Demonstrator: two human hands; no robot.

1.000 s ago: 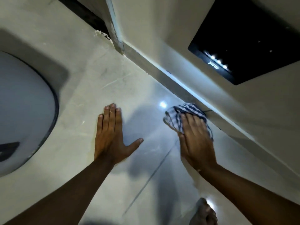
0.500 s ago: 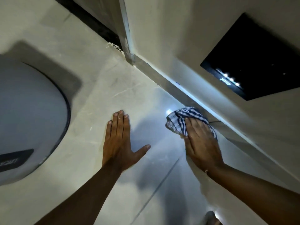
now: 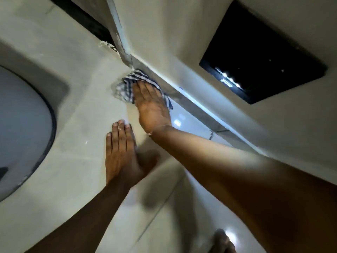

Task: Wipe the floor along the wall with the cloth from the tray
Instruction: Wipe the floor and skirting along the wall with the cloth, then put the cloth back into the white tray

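Checked cloth pressed to floor at the skirting
Right hand flat on the cloth, grip not closed; left hand lies flat, fingers spread.

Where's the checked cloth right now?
In the head view, the blue-and-white checked cloth lies on the floor, upper centre, under the right hand, at the corner where the skirting meets the door frame.

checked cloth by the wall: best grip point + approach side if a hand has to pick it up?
Take the cloth by its bunched free edge left of the right hand, coming from the open floor side. The skirting blocks the far side and the palm pins the middle flat, so only that loose fold looks pinchable.
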